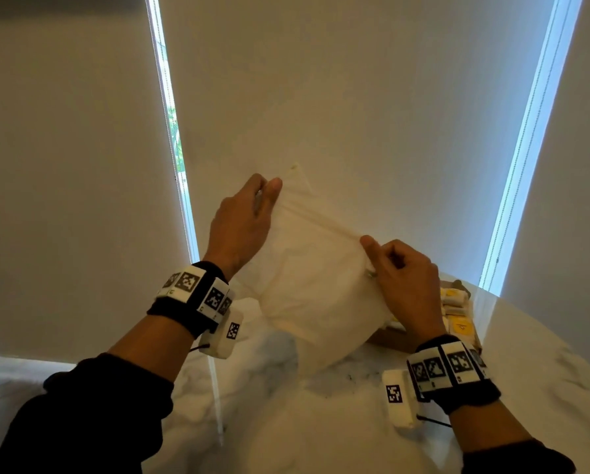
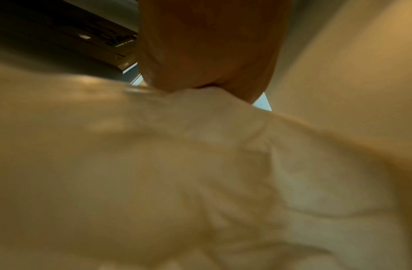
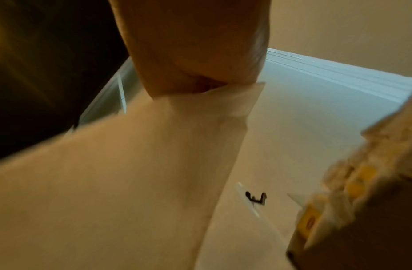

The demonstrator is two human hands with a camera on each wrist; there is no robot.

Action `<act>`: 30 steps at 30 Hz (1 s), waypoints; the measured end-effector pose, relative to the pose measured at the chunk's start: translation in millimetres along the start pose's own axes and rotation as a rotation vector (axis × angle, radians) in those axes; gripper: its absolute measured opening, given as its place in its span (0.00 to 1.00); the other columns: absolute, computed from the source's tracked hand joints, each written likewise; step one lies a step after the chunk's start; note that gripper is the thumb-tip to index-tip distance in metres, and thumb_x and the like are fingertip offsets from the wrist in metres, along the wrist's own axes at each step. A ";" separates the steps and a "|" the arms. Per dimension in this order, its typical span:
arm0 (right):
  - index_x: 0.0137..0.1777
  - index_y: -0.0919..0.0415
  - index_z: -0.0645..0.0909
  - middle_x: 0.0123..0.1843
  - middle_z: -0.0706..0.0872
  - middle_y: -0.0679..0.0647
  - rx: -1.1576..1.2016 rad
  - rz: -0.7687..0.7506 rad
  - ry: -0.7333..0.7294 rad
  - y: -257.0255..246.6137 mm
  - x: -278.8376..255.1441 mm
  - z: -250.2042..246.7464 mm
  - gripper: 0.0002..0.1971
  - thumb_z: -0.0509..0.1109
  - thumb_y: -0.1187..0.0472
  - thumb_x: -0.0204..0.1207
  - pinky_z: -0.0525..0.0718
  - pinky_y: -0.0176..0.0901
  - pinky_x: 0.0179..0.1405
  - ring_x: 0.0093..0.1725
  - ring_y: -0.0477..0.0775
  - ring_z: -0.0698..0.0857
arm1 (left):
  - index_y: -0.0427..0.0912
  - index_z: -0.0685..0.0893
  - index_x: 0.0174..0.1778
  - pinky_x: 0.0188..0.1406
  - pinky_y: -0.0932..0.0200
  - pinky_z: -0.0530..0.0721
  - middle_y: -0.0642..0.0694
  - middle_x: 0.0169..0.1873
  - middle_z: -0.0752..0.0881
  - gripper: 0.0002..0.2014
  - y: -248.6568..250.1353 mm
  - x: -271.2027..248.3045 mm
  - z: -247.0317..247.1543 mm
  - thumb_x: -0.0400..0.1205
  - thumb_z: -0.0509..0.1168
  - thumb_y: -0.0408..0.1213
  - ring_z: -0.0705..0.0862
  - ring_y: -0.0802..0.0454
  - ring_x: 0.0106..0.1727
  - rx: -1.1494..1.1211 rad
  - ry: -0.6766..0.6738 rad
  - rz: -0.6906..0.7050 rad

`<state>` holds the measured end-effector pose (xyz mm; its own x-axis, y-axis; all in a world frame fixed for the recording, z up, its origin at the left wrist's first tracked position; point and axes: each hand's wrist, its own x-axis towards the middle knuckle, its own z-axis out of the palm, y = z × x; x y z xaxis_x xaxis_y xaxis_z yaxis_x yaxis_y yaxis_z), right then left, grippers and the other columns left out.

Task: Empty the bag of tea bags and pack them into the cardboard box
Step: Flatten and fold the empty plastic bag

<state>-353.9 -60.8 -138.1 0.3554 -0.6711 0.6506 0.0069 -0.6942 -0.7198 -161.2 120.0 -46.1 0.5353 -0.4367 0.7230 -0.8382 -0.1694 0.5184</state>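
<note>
- While the white marbled bench (image 1: 338, 422) fills the foreground, pale blinds (image 1: 355, 97) hang behind it.
- Above the bench hangs the translucent bag (image 1: 314, 285), held up by its corners.
- The cardboard box (image 1: 389, 340), packed with yellow-labelled tea bags (image 1: 457, 323), sits at the right.
- The left hand (image 1: 242, 224) pinches the bag's upper left corner.
- The right hand (image 1: 403, 282) pinches the right corner, fingers (image 1: 372, 246) curled.

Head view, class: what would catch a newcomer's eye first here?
The pale bag held up mid-frame, its top edge pinched by the left hand and the right hand. Behind the right wrist, yellow-labelled tea bags sit packed in the cardboard box on the marble table.
</note>
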 end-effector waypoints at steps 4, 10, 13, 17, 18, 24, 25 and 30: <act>0.73 0.41 0.79 0.70 0.85 0.40 0.360 0.349 -0.073 3.9 0.1 3.1 0.32 0.69 0.23 0.76 0.87 0.48 0.63 0.69 0.47 0.85 | 0.46 0.72 0.44 0.38 0.52 0.75 0.55 0.32 0.75 0.24 3.8 3.7 -0.3 0.94 0.54 0.62 0.72 0.57 0.33 -0.263 0.137 -0.100; 0.72 0.54 0.87 0.62 0.95 0.61 0.646 0.690 -0.484 -1.4 -21.3 33.4 0.41 0.74 0.21 0.71 0.88 0.74 0.69 0.63 0.66 0.94 | 0.45 0.76 0.50 0.50 0.44 0.85 0.40 0.43 0.84 0.29 1.5 4.3 5.8 0.91 0.50 0.69 0.80 0.51 0.43 -0.432 0.193 -0.255; 0.53 0.59 0.92 0.47 0.96 0.59 0.288 0.469 -0.331 -3.1 -20.5 26.3 0.37 0.68 0.22 0.77 0.90 0.74 0.62 0.52 0.67 0.95 | 0.43 0.74 0.48 0.41 0.54 0.77 0.49 0.38 0.78 0.26 -7.4 4.7 -4.2 0.93 0.50 0.64 0.75 0.54 0.39 -0.341 0.202 -0.278; 0.50 0.51 0.89 0.41 0.95 0.49 0.173 0.293 -0.101 -4.9 -9.1 9.3 0.23 0.69 0.31 0.83 0.93 0.67 0.54 0.43 0.54 0.94 | 0.41 0.75 0.50 0.35 0.62 0.73 0.51 0.39 0.80 0.24 -21.8 -0.8 -18.4 0.95 0.51 0.60 0.76 0.57 0.38 -0.125 0.161 -0.235; 0.50 0.51 0.89 0.42 0.94 0.50 0.151 0.270 -0.072 -7.0 -7.0 8.1 0.24 0.67 0.30 0.84 0.94 0.66 0.52 0.43 0.55 0.93 | 0.41 0.75 0.50 0.35 0.61 0.73 0.51 0.39 0.80 0.23 -23.8 -2.7 -19.2 0.95 0.51 0.59 0.76 0.57 0.38 -0.099 0.158 -0.217; 0.52 0.44 0.88 0.51 0.95 0.61 0.309 0.412 0.044 -11.8 -11.4 6.3 0.25 0.56 0.30 0.89 0.94 0.65 0.55 0.49 0.63 0.94 | 0.41 0.76 0.51 0.39 0.51 0.76 0.49 0.38 0.80 0.26 -29.4 -3.8 -10.6 0.94 0.50 0.62 0.78 0.51 0.38 -0.163 0.229 -0.294; 0.56 0.44 0.89 0.56 0.95 0.63 0.449 0.490 -0.023 -10.9 -11.9 6.1 0.26 0.54 0.29 0.88 0.93 0.67 0.61 0.54 0.66 0.94 | 0.41 0.76 0.52 0.42 0.50 0.76 0.50 0.38 0.80 0.26 -30.1 -2.9 -9.2 0.94 0.49 0.62 0.78 0.51 0.39 -0.192 0.257 -0.333; 0.71 0.58 0.84 0.58 0.95 0.62 0.759 0.561 -0.452 -4.9 -16.7 2.1 0.31 0.69 0.34 0.81 0.90 0.47 0.43 0.45 0.56 0.93 | 0.42 0.75 0.58 0.52 0.52 0.77 0.52 0.43 0.80 0.23 -36.1 -0.8 -4.8 0.95 0.49 0.59 0.79 0.52 0.44 -0.333 0.384 -0.484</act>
<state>-357.8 -45.7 -146.0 0.8046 -0.5778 0.1373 0.2618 0.1376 -0.9553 -130.9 130.6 -63.1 0.8905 -0.0267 0.4543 -0.4531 0.0407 0.8905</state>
